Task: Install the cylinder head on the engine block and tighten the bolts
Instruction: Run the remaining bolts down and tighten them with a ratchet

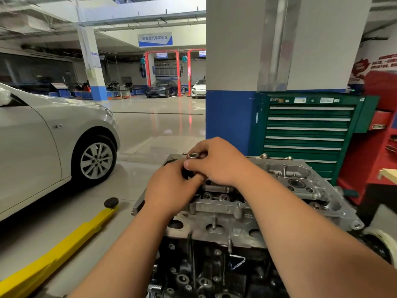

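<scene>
Gripping a steel socket tool (193,155) in the curled fingers of the right hand (219,162) and left hand (169,188), just over the cylinder head (236,209) — sitting on the engine block (204,276). Likely handling as a heavy, rigid casting — taking hold at outer edges.

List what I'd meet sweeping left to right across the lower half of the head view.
Silver car → yellow lift arm → left hand → right hand, gripping a socket → green tool cabinet → red tool cart. The cylinder head runs beneath both hands, so it is left out.
</scene>
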A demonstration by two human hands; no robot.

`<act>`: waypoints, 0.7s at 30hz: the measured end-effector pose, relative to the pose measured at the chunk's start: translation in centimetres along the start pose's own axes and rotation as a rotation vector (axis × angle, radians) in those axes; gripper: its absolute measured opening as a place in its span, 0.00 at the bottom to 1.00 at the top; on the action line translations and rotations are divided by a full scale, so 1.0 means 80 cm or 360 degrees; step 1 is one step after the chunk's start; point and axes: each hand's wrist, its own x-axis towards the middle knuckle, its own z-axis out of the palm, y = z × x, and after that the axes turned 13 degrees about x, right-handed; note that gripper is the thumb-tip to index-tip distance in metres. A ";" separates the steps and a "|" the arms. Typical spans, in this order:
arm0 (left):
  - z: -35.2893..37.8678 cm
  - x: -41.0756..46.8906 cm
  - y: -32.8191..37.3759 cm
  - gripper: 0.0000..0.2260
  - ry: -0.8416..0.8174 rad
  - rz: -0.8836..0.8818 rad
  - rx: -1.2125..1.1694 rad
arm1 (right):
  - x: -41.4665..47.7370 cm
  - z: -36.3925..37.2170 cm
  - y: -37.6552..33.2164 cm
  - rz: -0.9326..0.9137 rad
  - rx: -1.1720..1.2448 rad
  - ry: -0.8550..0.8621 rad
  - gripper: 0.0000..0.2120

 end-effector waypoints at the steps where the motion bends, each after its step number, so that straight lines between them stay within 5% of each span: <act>1: -0.001 -0.001 0.001 0.07 0.0013 -0.0035 0.0000 | 0.000 0.003 0.000 0.0010 -0.0015 0.0047 0.07; 6: -0.002 -0.002 -0.001 0.05 -0.0005 -0.0097 -0.0057 | -0.005 0.027 0.009 -0.0044 -0.0201 0.0323 0.11; 10: -0.002 -0.003 -0.002 0.11 0.0030 -0.0093 -0.0064 | -0.014 0.012 0.027 0.0097 0.0107 0.0106 0.26; 12: -0.002 -0.002 -0.001 0.15 0.0078 -0.0071 -0.0011 | -0.020 -0.004 0.044 0.0247 0.0374 0.0279 0.23; 14: -0.003 0.002 0.007 0.09 0.0066 -0.0128 -0.0157 | -0.025 -0.011 0.058 0.0372 0.0685 0.0520 0.17; 18: 0.015 0.016 0.048 0.03 0.0125 -0.0329 -0.0667 | -0.023 -0.003 0.059 0.0283 0.0458 0.0475 0.16; 21: 0.018 0.027 0.068 0.16 0.0220 -0.0536 -0.0902 | -0.025 -0.004 0.060 0.0229 0.0526 0.0502 0.19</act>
